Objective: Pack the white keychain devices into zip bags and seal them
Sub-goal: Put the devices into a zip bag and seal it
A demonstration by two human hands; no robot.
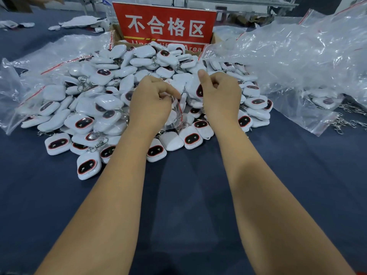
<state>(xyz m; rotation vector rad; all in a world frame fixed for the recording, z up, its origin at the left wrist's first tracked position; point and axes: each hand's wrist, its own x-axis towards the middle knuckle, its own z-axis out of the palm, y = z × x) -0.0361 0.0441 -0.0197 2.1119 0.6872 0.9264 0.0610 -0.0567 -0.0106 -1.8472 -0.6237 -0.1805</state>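
Two bare hands work above a heap of white keychain devices (127,80) spread across a dark blue bench (188,195). The left hand (151,100) curls its fingers around the mouth of a small zip bag (179,112) with a red seal strip, hanging crumpled between the hands over the heap. The right hand (220,94) has its fingers curled and thumb raised beside the bag; whether it pinches the film cannot be told. Loose bags (288,62) lie piled to the right and more (39,62) to the left, with a red sign (164,22) behind. The devices look light, hard and smooth, likely to slide; each is best taken by its flat sides, its metal clip trailing. The thin film seems slippery and soft, best gripped at the stiffer strip.
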